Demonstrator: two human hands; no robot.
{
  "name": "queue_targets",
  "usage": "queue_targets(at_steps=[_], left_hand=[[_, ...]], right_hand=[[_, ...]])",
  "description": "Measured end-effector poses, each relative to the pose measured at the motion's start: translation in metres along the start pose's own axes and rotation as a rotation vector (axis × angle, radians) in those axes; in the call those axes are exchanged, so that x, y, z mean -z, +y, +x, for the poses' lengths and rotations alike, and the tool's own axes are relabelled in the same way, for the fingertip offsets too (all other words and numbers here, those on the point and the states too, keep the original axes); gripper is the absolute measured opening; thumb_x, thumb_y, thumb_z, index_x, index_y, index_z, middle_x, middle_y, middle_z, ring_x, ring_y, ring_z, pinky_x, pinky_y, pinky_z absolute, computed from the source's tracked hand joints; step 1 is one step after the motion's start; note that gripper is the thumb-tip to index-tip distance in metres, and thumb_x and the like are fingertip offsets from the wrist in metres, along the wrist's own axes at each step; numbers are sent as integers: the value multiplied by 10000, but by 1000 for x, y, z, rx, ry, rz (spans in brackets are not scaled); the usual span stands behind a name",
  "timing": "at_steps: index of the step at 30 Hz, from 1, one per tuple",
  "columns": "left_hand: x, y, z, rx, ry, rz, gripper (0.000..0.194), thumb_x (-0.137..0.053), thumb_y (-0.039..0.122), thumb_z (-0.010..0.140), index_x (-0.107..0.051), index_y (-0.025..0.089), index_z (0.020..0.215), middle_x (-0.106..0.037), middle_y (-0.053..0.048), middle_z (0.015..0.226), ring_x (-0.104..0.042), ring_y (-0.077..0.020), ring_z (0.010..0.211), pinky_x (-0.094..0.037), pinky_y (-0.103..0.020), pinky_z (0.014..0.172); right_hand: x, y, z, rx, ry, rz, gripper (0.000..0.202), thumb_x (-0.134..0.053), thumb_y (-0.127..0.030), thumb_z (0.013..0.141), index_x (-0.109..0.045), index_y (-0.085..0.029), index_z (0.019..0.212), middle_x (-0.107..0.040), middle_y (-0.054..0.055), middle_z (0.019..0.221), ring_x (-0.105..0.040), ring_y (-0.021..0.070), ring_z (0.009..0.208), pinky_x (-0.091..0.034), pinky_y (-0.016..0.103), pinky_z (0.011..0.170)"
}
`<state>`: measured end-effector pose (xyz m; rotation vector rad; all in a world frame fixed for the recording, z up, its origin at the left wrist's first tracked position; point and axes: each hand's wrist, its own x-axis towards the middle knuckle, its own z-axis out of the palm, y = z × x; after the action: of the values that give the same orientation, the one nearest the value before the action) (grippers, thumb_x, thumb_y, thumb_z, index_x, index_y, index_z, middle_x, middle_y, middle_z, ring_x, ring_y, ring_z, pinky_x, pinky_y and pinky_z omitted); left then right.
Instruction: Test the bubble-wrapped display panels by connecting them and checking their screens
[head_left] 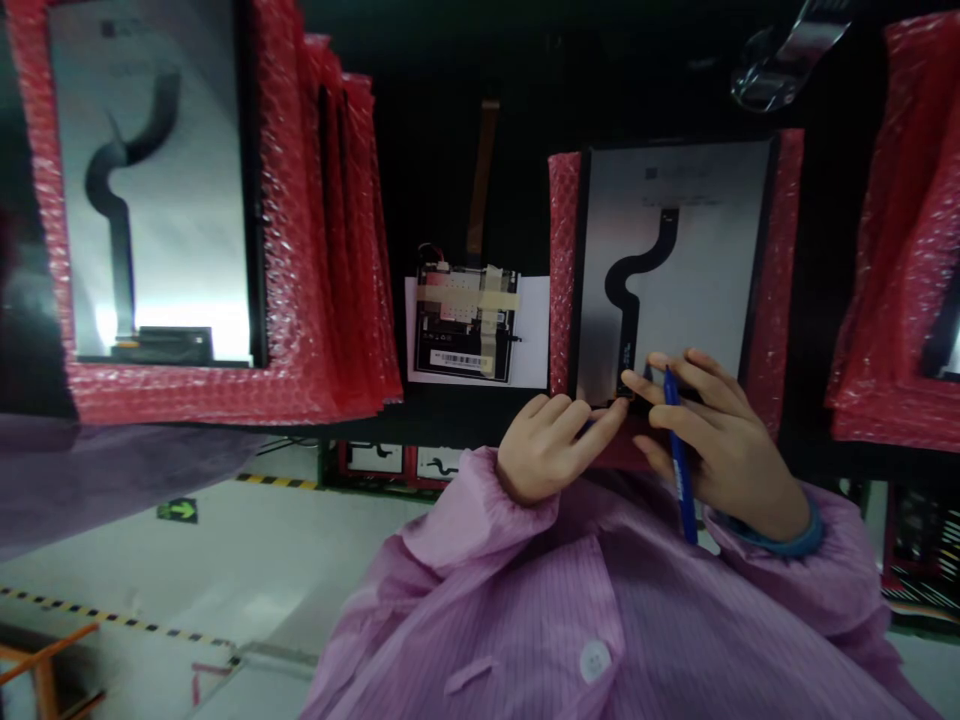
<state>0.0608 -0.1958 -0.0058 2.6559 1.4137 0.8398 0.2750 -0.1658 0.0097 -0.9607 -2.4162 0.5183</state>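
A flat silver display panel (697, 270) with a black curved flex cable (628, 290) lies on pink bubble wrap (564, 270). At the panel's lower edge, my left hand (555, 440) touches the cable's lower end with its index finger; the other fingers are curled in. My right hand (720, 440) holds a blue pen (681, 460) between its fingers, and its fingertips rest on the panel beside the cable's end. Left of the panel, a small circuit board (465, 320) with yellowish tape and a barcode label sits on a white sheet (532, 350).
More panels (195, 230) on stacked pink bubble wrap (322, 300) stand at the left, with further wrap (892, 270) at the right. A shiny metal and clear object (780, 65) lies at the top right. An orange ribbon (482, 180) extends up from the board.
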Motion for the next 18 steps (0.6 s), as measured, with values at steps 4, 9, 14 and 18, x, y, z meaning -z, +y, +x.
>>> queue_targets(at_steps=[4,9,14,18], left_hand=[[0,-1,-1,4,-12,-4,258,-489,114,1027,-643,131,1233,-521,30,651,-461,-140,602,-334,-301,585],[-1,0,-1,20,-44,-4,298,-431,126,1046,-644,108,1253,-521,17,675,-468,-142,627,-354,-297,621],[-4,0,2,19,-9,31,301,-414,128,1046,-678,101,1189,-512,9,673,-461,-150,628,-336,-305,606],[-5,-1,2,-1,-26,61,325,-381,165,1062,-682,126,1180,-529,0,703,-471,-149,633,-337,-302,604]], right_hand=[[1,0,0,-1,-1,6,125,-677,-206,910,-571,-208,977,-691,102,1321,-553,295,1370,-441,544,1175],[0,0,1,-4,-1,13,109,-666,-210,914,-575,-215,973,-699,85,1310,-555,295,1365,-444,551,1167],[-2,2,0,-4,5,35,124,-656,-207,908,-592,-244,1008,-706,36,1302,-543,289,1377,-433,557,1181],[-4,3,-1,5,22,25,114,-654,-240,923,-555,-222,975,-699,68,1313,-557,286,1359,-441,540,1171]])
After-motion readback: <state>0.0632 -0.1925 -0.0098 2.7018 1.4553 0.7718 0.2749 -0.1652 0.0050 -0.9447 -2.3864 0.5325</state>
